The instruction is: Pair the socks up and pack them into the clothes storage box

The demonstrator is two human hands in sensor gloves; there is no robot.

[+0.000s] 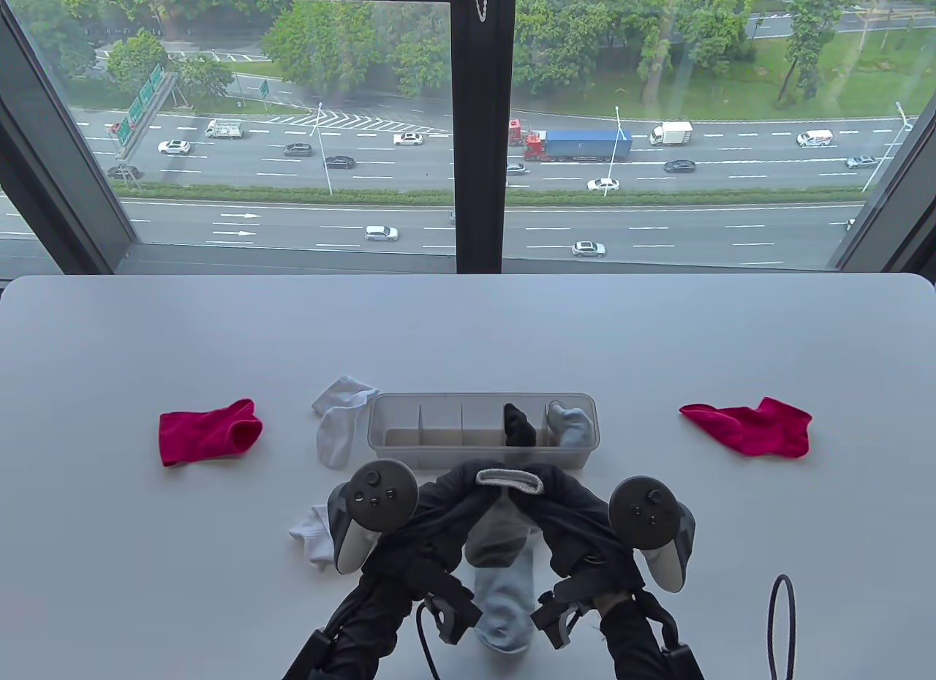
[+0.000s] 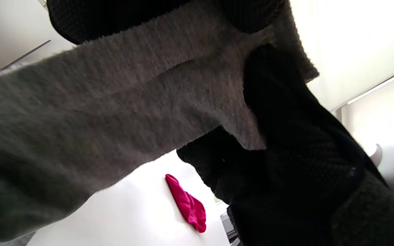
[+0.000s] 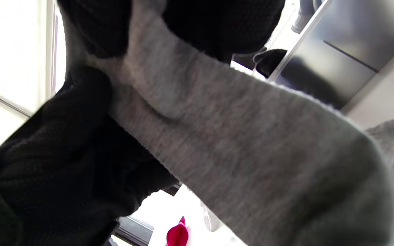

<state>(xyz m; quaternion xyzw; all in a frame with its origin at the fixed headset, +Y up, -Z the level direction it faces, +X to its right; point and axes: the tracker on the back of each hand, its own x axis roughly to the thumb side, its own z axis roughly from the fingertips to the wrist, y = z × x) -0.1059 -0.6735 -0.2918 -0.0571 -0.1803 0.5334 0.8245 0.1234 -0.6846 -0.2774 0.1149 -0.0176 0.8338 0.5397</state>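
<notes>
Both gloved hands hold one grey sock by its cuff, just in front of the clear divided storage box. My left hand grips the cuff's left side and my right hand its right side, stretching it open. The sock's pale toe end lies on the table toward me. The sock fills the left wrist view, and the same sock fills the right wrist view. In the box sit a black sock bundle and a pale blue-grey bundle.
One red sock lies left of the box, another red sock far right. A white sock lies at the box's left end, another white sock partly under my left hand. A cable loop lies bottom right.
</notes>
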